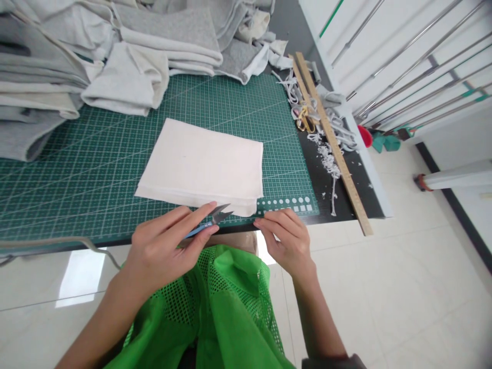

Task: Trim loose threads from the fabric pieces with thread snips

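My left hand [169, 241] is closed round a pair of blue-handled thread snips [210, 223], whose two blades are apart and point right. The blades lie just over the near edge of a folded piece of cream fabric [207, 159]. That fabric rests flat on a green cutting mat [115, 169], its layers slightly offset along the near side. My right hand [285, 237] is at the table's front edge, right of the fabric's near corner. Its thumb and fingertips are pinched together; whatever they hold is too small to make out.
Piles of grey and white fabric pieces [169, 31] cover the back and left. On the right lie gold-handled scissors [305, 119], a long wooden ruler [334, 138] and white scraps [328, 158]. A cord [88, 243] hangs over the front edge at left.
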The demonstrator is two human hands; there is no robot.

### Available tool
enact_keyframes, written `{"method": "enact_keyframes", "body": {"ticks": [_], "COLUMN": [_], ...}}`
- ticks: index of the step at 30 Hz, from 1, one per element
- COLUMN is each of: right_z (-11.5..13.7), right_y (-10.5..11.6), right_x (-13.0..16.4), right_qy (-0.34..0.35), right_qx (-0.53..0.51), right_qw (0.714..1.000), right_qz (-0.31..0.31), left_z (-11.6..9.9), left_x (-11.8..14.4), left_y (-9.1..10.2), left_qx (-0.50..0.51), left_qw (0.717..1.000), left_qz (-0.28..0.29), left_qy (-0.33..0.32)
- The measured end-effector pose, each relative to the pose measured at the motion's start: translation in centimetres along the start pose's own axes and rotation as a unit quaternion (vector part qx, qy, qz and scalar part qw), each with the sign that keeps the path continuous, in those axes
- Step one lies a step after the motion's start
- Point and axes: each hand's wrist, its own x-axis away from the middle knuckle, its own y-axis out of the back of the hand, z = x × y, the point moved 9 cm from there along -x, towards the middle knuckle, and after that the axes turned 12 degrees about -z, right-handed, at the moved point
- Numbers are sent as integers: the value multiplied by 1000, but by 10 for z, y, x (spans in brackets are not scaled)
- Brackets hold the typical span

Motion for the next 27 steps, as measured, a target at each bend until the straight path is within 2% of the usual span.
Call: {"method": "enact_keyframes", "body": {"ticks": [3, 7, 10, 13, 16, 19, 22, 24, 27], "right_z": [5, 2, -13, -41, -88, -139, -183, -203, -210], "right_y": [-3, 9, 49, 101, 130, 125, 115, 114, 125], "right_x": [2, 4, -5, -24, -51, -74, -82, -83, -82], "right_qy": [44, 20, -21, -56, -116, -135, -138, -148, -157], "right_qx": [10, 28, 78, 197, 275, 300, 315, 339, 370], "right_qw": [999, 998, 986, 949, 931, 940, 939, 929, 914], "right_qz": [7, -46, -149, -239, -211, -92, -15, -4, -51], "left_z": [-1, 0, 0, 0, 0, -2, -2, -1, -1], "left_x": [0, 0, 0, 0, 0, -1, -2, -2, -2], "left_y": [0, -1, -1, -1, -1, 0, 1, 1, 1], "left_qx": [5, 3, 11, 21, 18, 17, 26, 31, 33], "left_qw": [1000, 1000, 1000, 1000, 1000, 1000, 999, 999, 999], "left_qz": [-1, -3, -3, -3, -3, -12, -19, -18, -14], "left_qy": [-5, -5, -6, -9, -12, -19, -10, -3, 1]}}
